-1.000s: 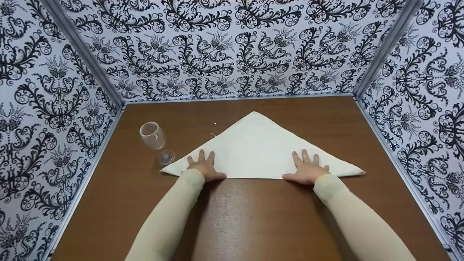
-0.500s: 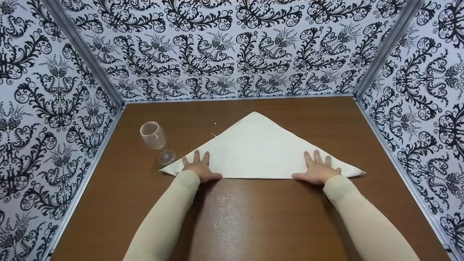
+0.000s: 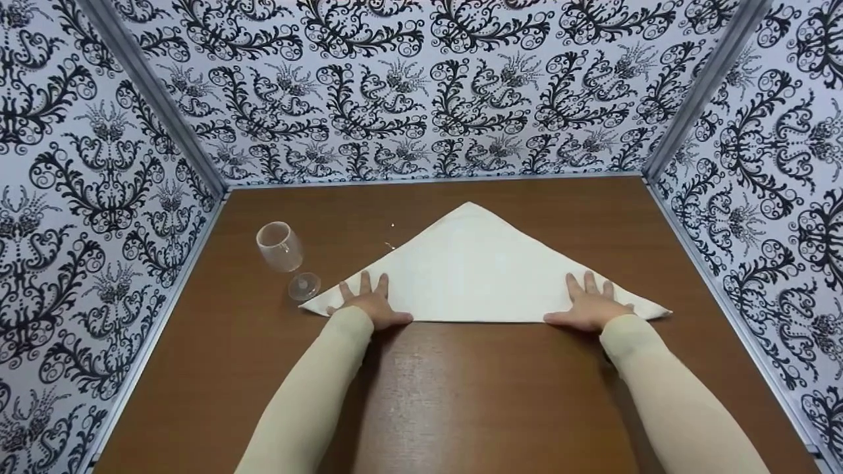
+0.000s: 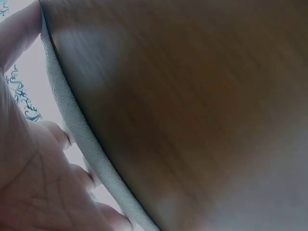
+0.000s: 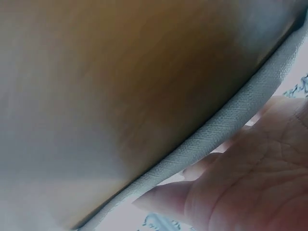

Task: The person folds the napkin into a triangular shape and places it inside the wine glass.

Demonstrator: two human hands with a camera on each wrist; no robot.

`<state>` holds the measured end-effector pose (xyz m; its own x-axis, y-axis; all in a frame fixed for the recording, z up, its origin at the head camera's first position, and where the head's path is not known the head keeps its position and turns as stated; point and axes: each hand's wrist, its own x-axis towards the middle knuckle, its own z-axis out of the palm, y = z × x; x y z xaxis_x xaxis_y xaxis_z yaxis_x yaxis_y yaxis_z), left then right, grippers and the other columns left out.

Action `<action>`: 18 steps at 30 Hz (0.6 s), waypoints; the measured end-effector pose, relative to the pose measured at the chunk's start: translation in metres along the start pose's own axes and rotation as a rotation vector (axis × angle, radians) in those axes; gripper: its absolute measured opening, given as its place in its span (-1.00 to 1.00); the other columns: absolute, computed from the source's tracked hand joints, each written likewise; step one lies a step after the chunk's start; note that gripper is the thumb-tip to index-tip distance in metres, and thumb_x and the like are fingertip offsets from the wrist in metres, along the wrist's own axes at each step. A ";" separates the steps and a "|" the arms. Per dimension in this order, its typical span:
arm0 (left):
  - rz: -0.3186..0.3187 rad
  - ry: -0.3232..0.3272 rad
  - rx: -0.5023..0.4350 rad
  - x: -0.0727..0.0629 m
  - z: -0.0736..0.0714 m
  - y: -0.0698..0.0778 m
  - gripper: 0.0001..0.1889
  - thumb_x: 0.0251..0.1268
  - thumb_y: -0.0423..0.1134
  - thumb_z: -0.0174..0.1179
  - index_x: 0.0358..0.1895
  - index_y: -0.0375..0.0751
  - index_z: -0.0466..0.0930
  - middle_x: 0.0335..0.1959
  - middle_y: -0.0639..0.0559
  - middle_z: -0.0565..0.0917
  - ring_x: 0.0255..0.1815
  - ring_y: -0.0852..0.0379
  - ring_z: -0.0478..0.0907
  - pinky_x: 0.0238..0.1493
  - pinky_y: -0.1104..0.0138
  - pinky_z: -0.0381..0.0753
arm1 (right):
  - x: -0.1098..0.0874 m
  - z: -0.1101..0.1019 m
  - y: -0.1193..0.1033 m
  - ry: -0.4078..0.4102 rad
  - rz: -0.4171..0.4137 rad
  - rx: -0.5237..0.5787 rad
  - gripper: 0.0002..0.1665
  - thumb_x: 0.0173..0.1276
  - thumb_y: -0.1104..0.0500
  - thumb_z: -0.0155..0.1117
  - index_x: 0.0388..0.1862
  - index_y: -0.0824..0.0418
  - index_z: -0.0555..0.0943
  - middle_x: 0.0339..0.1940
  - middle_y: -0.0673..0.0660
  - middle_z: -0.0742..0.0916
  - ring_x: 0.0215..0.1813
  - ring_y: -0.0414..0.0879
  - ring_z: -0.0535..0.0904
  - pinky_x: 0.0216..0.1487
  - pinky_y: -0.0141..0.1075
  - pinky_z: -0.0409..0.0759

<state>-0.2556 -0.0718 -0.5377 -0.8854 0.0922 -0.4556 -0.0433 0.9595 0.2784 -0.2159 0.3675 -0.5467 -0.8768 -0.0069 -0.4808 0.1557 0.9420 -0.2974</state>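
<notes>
Your left hand (image 3: 372,308) lies with fingers spread on the white cloth (image 3: 477,270), near its left corner; your right hand (image 3: 588,308) lies likewise near the right corner; the cloth, a triangle pointing away from you, rests on the brown table (image 3: 461,395); a stemmed glass (image 3: 281,250) stands just beside the cloth's left corner.

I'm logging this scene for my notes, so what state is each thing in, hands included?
White cloth: laid flat in a triangle, long edge on the near side
Wine glass: standing upright, no drink visible
Left hand: fingers spread, resting on the cloth
Right hand: fingers spread, resting on the cloth
</notes>
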 end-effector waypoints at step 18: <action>-0.006 0.049 -0.027 0.018 -0.006 -0.002 0.16 0.18 0.52 0.27 0.75 0.22 -0.10 0.80 -0.10 -0.29 0.75 -0.42 -0.43 0.42 -0.66 -0.17 | 0.010 -0.010 0.025 0.028 -0.011 -0.021 0.53 0.21 -0.72 0.12 0.78 0.15 -0.24 0.72 0.48 -0.27 0.63 0.68 -0.45 0.26 0.81 -0.29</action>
<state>-0.2742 -0.0735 -0.5415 -0.9068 0.0726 -0.4153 -0.0605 0.9524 0.2987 -0.2248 0.3942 -0.5508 -0.8907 -0.0084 -0.4545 0.1365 0.9487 -0.2851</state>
